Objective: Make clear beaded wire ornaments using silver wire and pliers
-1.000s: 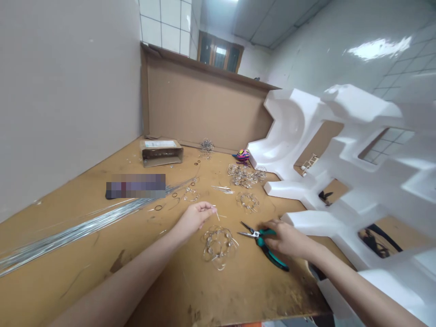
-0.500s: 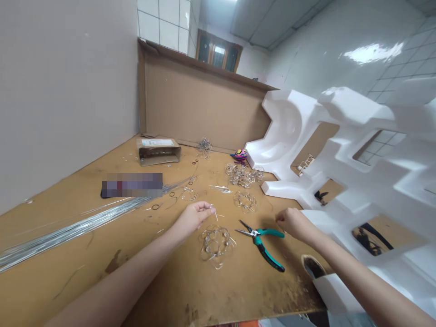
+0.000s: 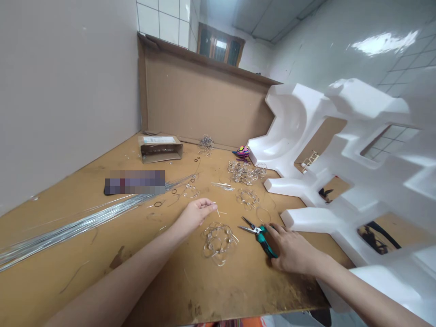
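left hand (image 3: 195, 215) pinched shut on short thin wire (image 3: 216, 209), tip pointing right, above looped wire mesh (image 3: 218, 241); right hand (image 3: 292, 250) half-curled, touching teal-handled needle-nose pliers (image 3: 261, 238), grip unclear; steel nose angled up-left, long axis diagonal on scuffed wooden table (image 3: 235, 290).

Short thin silver wire (image 3: 215, 208): pinched upright-tilted between fingertips of left hand (image 3: 195, 215), held just above the board. Loose openwork ball of clear wire rings (image 3: 218, 243): lying on the board just below and right of that hand, not touched. Needle-nose pliers with teal handles (image 3: 263, 238): flat on the board, steel jaws slightly parted, pointing up-left. Right hand (image 3: 293, 250): fingers over the handles, covering their lower ends.
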Motion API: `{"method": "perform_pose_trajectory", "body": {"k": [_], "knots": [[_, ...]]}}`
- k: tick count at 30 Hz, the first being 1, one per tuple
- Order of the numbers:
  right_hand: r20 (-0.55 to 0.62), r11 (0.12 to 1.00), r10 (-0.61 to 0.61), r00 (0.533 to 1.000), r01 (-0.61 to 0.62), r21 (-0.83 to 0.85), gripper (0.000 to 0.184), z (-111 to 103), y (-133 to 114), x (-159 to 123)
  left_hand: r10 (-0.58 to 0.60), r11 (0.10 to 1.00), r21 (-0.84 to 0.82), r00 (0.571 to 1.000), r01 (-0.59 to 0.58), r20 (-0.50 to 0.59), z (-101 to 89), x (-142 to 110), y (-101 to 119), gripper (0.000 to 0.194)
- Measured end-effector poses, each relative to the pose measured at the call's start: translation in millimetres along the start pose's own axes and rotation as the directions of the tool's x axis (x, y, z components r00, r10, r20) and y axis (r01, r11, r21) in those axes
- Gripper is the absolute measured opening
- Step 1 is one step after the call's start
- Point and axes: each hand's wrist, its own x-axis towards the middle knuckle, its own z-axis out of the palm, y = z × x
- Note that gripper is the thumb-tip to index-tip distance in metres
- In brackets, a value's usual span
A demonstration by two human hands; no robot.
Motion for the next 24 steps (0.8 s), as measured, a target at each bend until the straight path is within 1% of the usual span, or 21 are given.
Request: {"method": "perform_pose_trajectory", "body": {"k": [2, 5, 8, 10, 11, 12, 13, 14, 15, 16, 17, 18, 19, 20, 22, 23, 24], "knots": [[-0.016, 0.998, 0.017, 1.000, -0.018, -0.067, 0.077, 4, -5, 1, -0.004, 1.000, -0.007, 1.000, 0.004, 0.015, 0.5, -1, 0, 0.037], [-0.041, 0.988, 0.024, 0.999, -0.030, -0.151, 0.062, 3, -9, 8, -0.011, 0.999, -0.036, 0.998, 0.013, 0.055, -0.4, -2, 0, 0.036], [-0.077, 0.987, 0.001, 0.997, -0.014, -0.162, 0.051, -1, -6, 12, -0.013, 0.995, -0.098, 0.993, 0.025, 0.120, -2.7, -3, -1, 0.034], [-0.092, 0.996, 0.003, 0.996, -0.011, -0.086, 0.043, -6, 1, 12, -0.008, 0.988, -0.148, 0.987, 0.032, 0.159, -4.0, -2, -2, 0.031], [-0.091, 1.000, 0.010, 0.996, -0.010, 0.001, 0.039, -10, 5, 11, -0.009, 0.984, -0.171, 0.985, 0.039, 0.173, -4.4, -3, -2, 0.030], [-0.086, 0.991, 0.015, 0.996, -0.004, 0.131, 0.037, -14, 10, 10, -0.012, 0.980, -0.192, 0.983, 0.048, 0.184, -4.6, -3, -2, 0.030], [-0.074, 0.955, 0.015, 0.997, 0.008, 0.297, 0.039, -19, 14, 8, -0.018, 0.976, -0.210, 0.981, 0.060, 0.193, -4.7, -3, -1, 0.029], [-0.083, 0.879, 0.003, 0.997, 0.037, 0.474, 0.041, -24, 18, 6, -0.025, 0.971, -0.226, 0.979, 0.071, 0.201, -4.6, -3, 0, 0.029], [-0.101, 0.770, -0.013, 0.995, 0.075, 0.633, 0.045, -30, 21, 5, -0.029, 0.967, -0.241, 0.977, 0.081, 0.210, -4.5, -4, 1, 0.028], [-0.123, 0.651, -0.018, 0.992, 0.105, 0.752, 0.050, -35, 23, 3, -0.034, 0.963, -0.252, 0.975, 0.090, 0.218, -4.2, -4, 1, 0.028], [-0.128, 0.549, -0.016, 0.992, 0.115, 0.828, 0.052, -40, 23, 2, -0.038, 0.961, -0.260, 0.974, 0.097, 0.223, -4.0, -5, 2, 0.029], [-0.115, 0.471, -0.014, 0.993, 0.108, 0.876, 0.053, -44, 22, 2, -0.042, 0.959, -0.264, 0.973, 0.104, 0.228, -3.7, -5, 2, 0.029], [-0.096, 0.418, -0.014, 0.995, 0.093, 0.904, 0.051, -47, 20, 3, -0.047, 0.958, -0.265, 0.972, 0.110, 0.231, -3.5, -5, 2, 0.029], [-0.073, 0.386, -0.020, 0.997, 0.075, 0.919, 0.048, -48, 17, 4, -0.050, 0.957, -0.267, 0.971, 0.113, 0.232, -3.4, -5, 1, 0.029], [-0.035, 0.364, -0.038, 0.999, 0.047, 0.930, 0.046, -46, 9, 8, -0.052, 0.957, -0.268, 0.971, 0.115, 0.233, -3.2, -4, 1, 0.029], [-0.025, 0.367, -0.045, 0.999, 0.040, 0.929, 0.046, -44, 6, 11, -0.051, 0.957, -0.267, 0.971, 0.114, 0.234, -3.3, -4, 1, 0.029], [-0.023, 0.390, -0.044, 0.999, 0.038, 0.920, 0.045, -42, 2, 12, -0.051, 0.957, -0.265, 0.971, 0.114, 0.234, -3.4, -5, 1, 0.029]]}}
